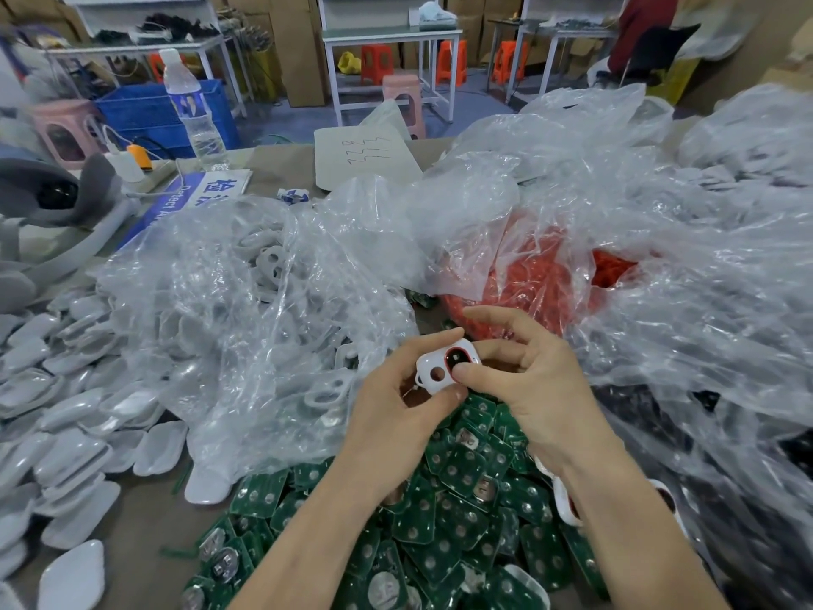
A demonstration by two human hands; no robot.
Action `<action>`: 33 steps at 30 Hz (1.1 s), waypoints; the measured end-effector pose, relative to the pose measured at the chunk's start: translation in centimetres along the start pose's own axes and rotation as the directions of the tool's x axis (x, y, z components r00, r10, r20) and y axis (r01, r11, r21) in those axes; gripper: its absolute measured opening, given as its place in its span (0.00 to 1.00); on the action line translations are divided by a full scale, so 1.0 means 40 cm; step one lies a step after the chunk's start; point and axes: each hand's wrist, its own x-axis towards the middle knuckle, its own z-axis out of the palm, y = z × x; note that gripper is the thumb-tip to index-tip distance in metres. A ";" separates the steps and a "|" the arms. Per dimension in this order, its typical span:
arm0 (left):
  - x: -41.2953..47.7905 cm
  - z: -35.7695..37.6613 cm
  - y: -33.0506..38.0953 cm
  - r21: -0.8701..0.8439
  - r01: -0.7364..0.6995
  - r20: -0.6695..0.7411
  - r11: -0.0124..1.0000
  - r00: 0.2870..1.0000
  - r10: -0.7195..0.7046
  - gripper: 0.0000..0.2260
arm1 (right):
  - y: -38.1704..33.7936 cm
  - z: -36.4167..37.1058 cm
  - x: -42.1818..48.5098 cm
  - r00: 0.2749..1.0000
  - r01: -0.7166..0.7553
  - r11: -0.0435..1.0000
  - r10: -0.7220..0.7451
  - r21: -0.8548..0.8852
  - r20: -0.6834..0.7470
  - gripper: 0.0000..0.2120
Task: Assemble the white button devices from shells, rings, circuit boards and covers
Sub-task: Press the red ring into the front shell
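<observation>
Nearest, a heap of green circuit boards [440, 521] is lying on the worktop [145, 508], under both forearms. Just above the heap, the left hand [391, 402] is gripping a white shell [433, 376] from the left, its thumb and fingers [440, 336] curling round the shell's edges. The right hand [532, 389] is pinching the same shell from the right. Its thumb is lying on a red ring [446, 356] that is sitting in the shell's larger opening, another finger is backing the shell, and the index finger is stretching out free. The shell is being held in the air over the boards, its smaller round hole facing up. To the left, white covers [75, 433] are spreading across the worktop. Behind the hands, a clear bag of white shells [264, 301] is slumping on the left, and a clear bag of red rings [528, 279] is lying just beyond the right hand. Farther back, a paper note [365, 156] and a water bottle [193, 107] are standing out.
</observation>
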 end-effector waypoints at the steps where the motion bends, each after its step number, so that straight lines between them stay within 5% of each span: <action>1: 0.000 -0.001 0.000 0.002 0.000 -0.002 1.000 1.000 0.000 0.20 | -0.001 -0.002 0.001 1.000 -0.019 0.999 0.018 0.031 0.005 0.24; 9: -0.002 -0.001 0.014 -0.087 0.010 -0.032 0.996 0.999 -0.013 0.22 | -0.006 -0.002 0.005 0.989 -0.149 0.925 0.144 0.350 0.041 0.26; 18: -0.002 -0.004 0.019 -0.059 -0.083 -0.032 0.995 0.996 0.081 0.24 | -0.011 0.001 0.007 0.990 -0.107 0.907 0.061 0.407 0.123 0.15; 23: 0.003 -0.013 0.001 -0.079 -0.041 -0.038 0.996 0.999 0.038 0.13 | -0.020 -0.011 0.004 0.990 0.029 0.992 -0.045 0.119 0.136 0.09; 29: 0.011 -0.028 0.007 -0.507 0.138 0.137 0.851 0.988 -0.078 0.14 | -0.043 -0.043 0.002 0.973 0.151 0.959 -0.101 -0.239 0.207 0.16; 33: 0.007 -0.026 0.010 -0.392 0.261 0.208 0.882 0.959 -0.192 0.10 | -0.057 -0.062 -0.005 0.921 0.214 0.892 -0.049 -0.398 0.386 0.14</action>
